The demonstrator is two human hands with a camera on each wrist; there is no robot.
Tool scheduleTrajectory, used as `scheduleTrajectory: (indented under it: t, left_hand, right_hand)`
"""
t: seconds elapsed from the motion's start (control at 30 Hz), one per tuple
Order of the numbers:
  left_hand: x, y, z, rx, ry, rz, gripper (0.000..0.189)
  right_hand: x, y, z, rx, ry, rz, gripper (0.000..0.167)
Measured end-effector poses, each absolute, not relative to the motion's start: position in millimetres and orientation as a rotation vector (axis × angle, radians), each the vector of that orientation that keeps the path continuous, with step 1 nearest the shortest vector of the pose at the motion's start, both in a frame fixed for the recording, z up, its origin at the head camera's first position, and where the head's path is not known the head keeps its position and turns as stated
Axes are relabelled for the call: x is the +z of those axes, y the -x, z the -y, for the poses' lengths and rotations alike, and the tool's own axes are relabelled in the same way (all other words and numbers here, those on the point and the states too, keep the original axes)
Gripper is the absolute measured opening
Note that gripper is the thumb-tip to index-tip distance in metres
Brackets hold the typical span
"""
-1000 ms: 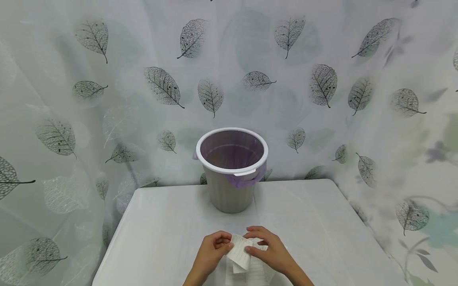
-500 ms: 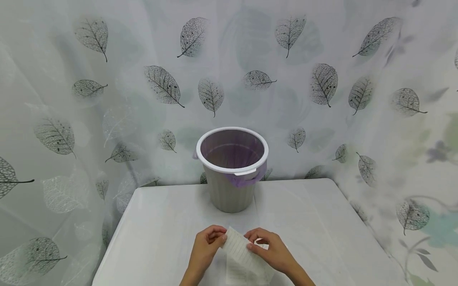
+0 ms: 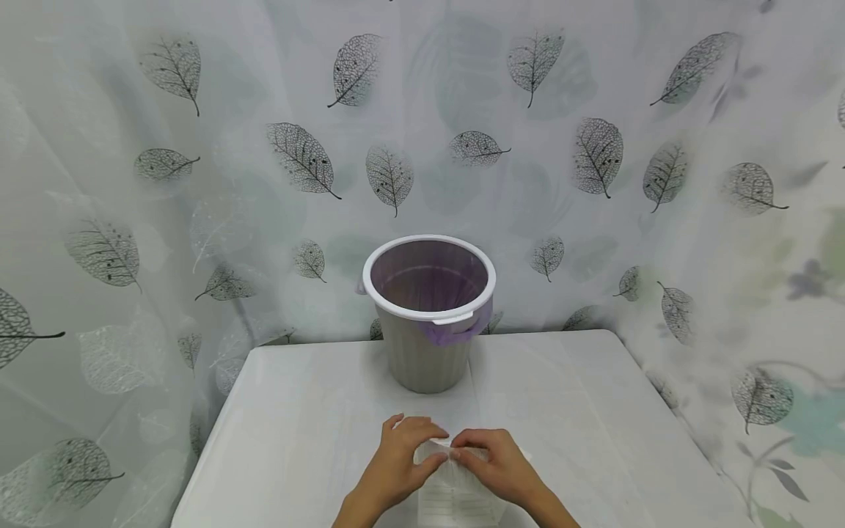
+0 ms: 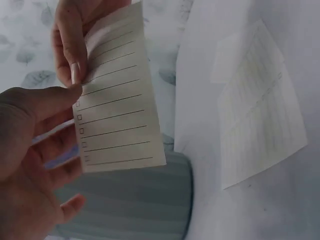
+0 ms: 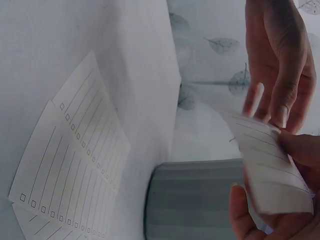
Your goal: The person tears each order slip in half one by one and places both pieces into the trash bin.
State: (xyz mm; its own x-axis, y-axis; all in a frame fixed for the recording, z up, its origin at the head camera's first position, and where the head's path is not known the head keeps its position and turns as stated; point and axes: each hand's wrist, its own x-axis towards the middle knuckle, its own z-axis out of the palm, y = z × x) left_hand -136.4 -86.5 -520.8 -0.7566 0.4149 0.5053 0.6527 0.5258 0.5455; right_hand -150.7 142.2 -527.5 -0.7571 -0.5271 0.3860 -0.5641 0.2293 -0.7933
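Note:
Both hands hold one lined sheet of checklist paper [image 4: 112, 100] with small boxes along one edge. My left hand [image 3: 399, 458] pinches that edge; its thumb [image 4: 52, 102] lies at the paper's border with fingers behind. Close beside it, my right hand [image 3: 495, 462] grips the same sheet between thumb and fingers. From the right wrist view the held paper [image 5: 272, 175] looks curved and slightly blurred. Below the hands, several similar lined sheets [image 3: 458, 506] lie overlapping on the white table [image 3: 297, 440].
A grey bin [image 3: 425, 359] with a white rim and a purple liner bag [image 3: 452, 334] stands at the table's back, beyond the hands. A leaf-printed curtain [image 3: 422, 110] hangs behind and along both sides.
The held paper has turned from facing the head camera to nearly edge-on. My left hand has shifted right, closer to my right hand. The bin and table sheets stay put.

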Motion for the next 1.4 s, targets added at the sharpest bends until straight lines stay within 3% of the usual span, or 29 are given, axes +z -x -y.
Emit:
scheduleTrajectory:
  t: [0.1, 0.4, 0.9, 1.4]
  left_hand:
    - [-516.1, 138.3, 85.2, -1.028, 0.959, 2.476, 0.01]
    - [-517.9, 140.6, 83.1, -0.829, 1.044, 2.397, 0.006]
    - [-525.0, 141.7, 80.1, -0.748, 1.012, 2.232, 0.011]
    - [-524.9, 145.8, 88.2, -0.861, 0.991, 2.268, 0.009]
  right_hand:
    - [-525.6, 151.8, -141.0, 1.616, -1.132, 2.421, 0.01]
    - [-526.6, 149.9, -140.3, 1.559, -1.124, 2.416, 0.011]
    - [-534.0, 149.6, -140.2, 1.646, -1.098, 2.303, 0.021]
    - [-527.0, 149.4, -150.5, 1.628, -0.876, 2.349, 0.014]
